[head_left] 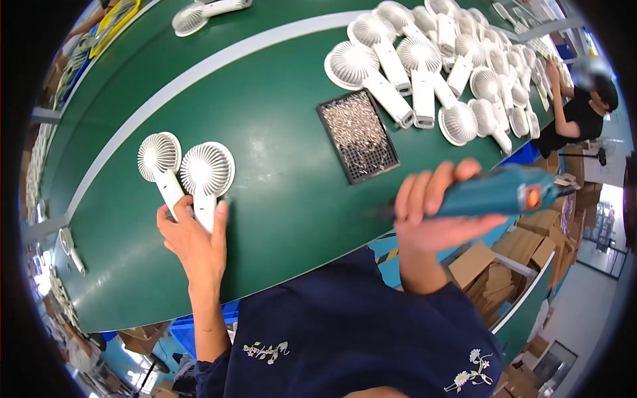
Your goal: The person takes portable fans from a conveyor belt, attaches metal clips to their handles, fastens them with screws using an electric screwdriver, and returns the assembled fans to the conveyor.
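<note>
Fans of white plastic with round ribbed heads, a handheld pair [207, 170], lie side by side on the green table [279, 225] in front of you, heads pointing away and handles towards your body. Your left hand [196, 242] is closed about the lower parts of their handles, your thumb along the outer side of the right-hand one and your fingers over the other; how firmly you press, you cannot tell from this view. Your right hand [438, 209] is wrapped around a teal power screwdriver with an orange button [497, 192], raised near the table's front edge, its dark tip blurred and pointing left, well apart from the two fans. Between your hands and further back sits a black rectangular tray [375, 170], with small shiny metal screws [355, 123] covering much of its floor. Just behind it, to your right, more white ribbed fans [419, 54] are heaped together. Another white fan [191, 21] lies across the curved pale grey strip [265, 44]. At the far right, a person in a black top [577, 109] reaches towards the heap.
</note>
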Action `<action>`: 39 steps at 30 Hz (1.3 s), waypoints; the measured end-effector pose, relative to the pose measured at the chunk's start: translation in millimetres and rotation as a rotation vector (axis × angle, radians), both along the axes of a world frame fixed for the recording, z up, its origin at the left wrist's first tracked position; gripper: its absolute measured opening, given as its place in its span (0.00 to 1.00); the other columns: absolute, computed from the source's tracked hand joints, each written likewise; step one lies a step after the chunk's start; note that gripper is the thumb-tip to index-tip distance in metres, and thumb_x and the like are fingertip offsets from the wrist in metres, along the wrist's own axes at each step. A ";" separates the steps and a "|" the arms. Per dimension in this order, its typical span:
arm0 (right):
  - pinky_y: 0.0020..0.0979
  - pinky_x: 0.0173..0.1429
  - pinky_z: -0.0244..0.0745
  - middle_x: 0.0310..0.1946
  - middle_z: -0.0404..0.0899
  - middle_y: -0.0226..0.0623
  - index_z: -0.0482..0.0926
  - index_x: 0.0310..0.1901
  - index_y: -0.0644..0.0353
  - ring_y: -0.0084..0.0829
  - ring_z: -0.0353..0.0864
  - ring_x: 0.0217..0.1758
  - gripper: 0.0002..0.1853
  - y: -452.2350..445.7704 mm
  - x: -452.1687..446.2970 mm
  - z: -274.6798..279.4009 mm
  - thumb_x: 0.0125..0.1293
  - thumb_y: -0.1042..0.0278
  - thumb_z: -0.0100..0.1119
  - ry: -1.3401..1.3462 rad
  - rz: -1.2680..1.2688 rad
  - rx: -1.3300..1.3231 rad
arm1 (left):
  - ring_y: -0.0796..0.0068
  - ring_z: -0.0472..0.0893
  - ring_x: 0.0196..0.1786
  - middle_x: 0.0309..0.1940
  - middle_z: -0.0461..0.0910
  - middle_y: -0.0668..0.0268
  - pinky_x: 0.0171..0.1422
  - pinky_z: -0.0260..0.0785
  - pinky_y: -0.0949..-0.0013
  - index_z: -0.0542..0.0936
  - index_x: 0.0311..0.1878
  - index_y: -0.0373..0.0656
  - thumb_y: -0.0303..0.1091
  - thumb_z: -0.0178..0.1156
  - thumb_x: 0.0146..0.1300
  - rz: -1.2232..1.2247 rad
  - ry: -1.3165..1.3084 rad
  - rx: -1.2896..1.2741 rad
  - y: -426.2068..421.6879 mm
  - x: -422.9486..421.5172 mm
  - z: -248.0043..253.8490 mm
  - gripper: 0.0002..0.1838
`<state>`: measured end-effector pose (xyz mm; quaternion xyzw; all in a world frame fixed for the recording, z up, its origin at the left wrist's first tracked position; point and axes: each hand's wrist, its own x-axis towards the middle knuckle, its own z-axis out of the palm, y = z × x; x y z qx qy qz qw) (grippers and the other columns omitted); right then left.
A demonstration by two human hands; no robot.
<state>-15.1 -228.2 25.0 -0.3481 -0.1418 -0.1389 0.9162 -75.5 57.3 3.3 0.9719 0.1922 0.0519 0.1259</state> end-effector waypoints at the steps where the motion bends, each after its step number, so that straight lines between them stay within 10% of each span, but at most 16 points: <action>1: 0.29 0.17 0.62 0.21 0.69 0.31 0.69 0.54 0.57 0.25 0.65 0.13 0.42 -4.2 14.6 3.8 0.63 0.20 0.37 -0.084 -0.035 -0.027 | 0.46 0.63 0.60 0.60 0.59 0.42 0.65 0.52 0.49 0.68 0.58 0.37 0.53 0.62 0.62 -0.016 0.009 -0.001 -2.7 -4.2 6.9 0.32; 10: 0.28 0.19 0.67 0.20 0.69 0.30 0.70 0.55 0.55 0.24 0.68 0.14 0.49 -2.1 52.8 -14.3 0.56 0.12 0.30 -0.142 -0.111 -0.206 | 0.46 0.63 0.62 0.59 0.59 0.45 0.67 0.53 0.49 0.63 0.70 0.45 0.57 0.72 0.48 -0.304 0.144 0.002 2.9 -46.4 20.4 0.49; 13: 0.30 0.20 0.69 0.21 0.71 0.32 0.69 0.55 0.56 0.25 0.70 0.15 0.51 -0.5 56.8 -19.2 0.53 0.11 0.33 -0.169 -0.048 -0.191 | 0.36 0.53 0.72 0.71 0.50 0.41 0.72 0.47 0.39 0.67 0.69 0.54 0.66 0.69 0.45 -0.811 -0.229 0.041 43.2 -22.3 6.9 0.49; 17: 0.29 0.20 0.69 0.19 0.71 0.36 0.65 0.51 0.61 0.28 0.68 0.14 0.57 13.6 59.5 -21.4 0.44 0.06 0.32 -0.155 0.001 -0.081 | 0.44 0.50 0.77 0.75 0.54 0.52 0.77 0.39 0.39 0.71 0.67 0.54 0.66 0.61 0.51 -1.072 0.148 0.190 33.8 20.1 7.1 0.42; 30: 0.29 0.19 0.69 0.18 0.70 0.36 0.65 0.50 0.61 0.27 0.68 0.14 0.57 20.2 58.3 -19.3 0.44 0.06 0.32 -0.120 -0.026 -0.099 | 0.32 0.40 0.76 0.75 0.41 0.38 0.75 0.36 0.36 0.52 0.72 0.30 0.46 0.65 0.58 -0.692 0.160 -0.150 -78.0 5.0 23.3 0.47; 36: 0.30 0.16 0.67 0.17 0.69 0.33 0.69 0.53 0.57 0.26 0.66 0.12 0.52 19.3 47.4 11.8 0.51 0.10 0.30 -0.117 -0.031 -0.024 | 0.55 0.71 0.56 0.50 0.74 0.60 0.63 0.63 0.58 0.79 0.55 0.43 0.30 0.72 0.47 -1.012 -0.148 -0.552 -59.9 66.0 26.7 0.28; 39: 0.29 0.15 0.65 0.17 0.68 0.30 0.71 0.51 0.56 0.24 0.65 0.11 0.50 24.4 45.8 15.4 0.54 0.11 0.27 -0.019 -0.015 0.002 | 0.63 0.72 0.48 0.40 0.74 0.67 0.57 0.62 0.60 0.83 0.47 0.44 0.32 0.75 0.43 -1.113 -0.239 -0.586 -60.4 88.9 13.9 0.23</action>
